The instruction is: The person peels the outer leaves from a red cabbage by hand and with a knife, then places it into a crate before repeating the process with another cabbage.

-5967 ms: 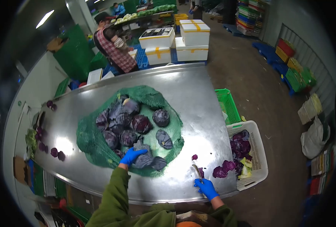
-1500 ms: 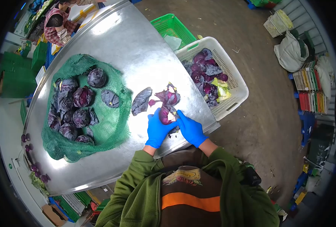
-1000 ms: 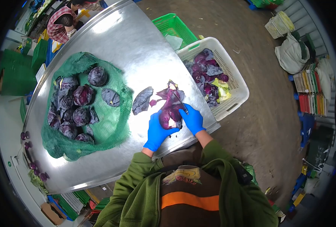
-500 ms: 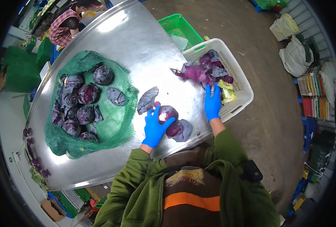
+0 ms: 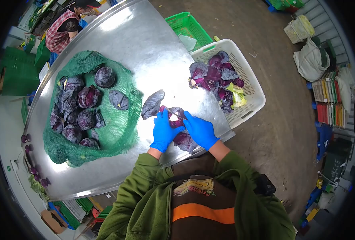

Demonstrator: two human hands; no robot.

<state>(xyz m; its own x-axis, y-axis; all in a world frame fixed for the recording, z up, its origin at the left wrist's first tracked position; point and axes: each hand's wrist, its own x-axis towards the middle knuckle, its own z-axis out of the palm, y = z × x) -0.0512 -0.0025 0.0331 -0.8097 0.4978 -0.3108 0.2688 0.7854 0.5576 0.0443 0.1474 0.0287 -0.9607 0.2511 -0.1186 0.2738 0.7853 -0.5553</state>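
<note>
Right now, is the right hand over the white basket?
No, the right hand is at the red cabbage on the metal table, beside the left hand.

Metal tbl w/ green net & loose cabbage lvs.

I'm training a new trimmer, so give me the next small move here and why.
Probably a short cut at the stem end with the right hand: the knife lies over the pale patch of the cabbage, and the left hand steadies its side.
</note>
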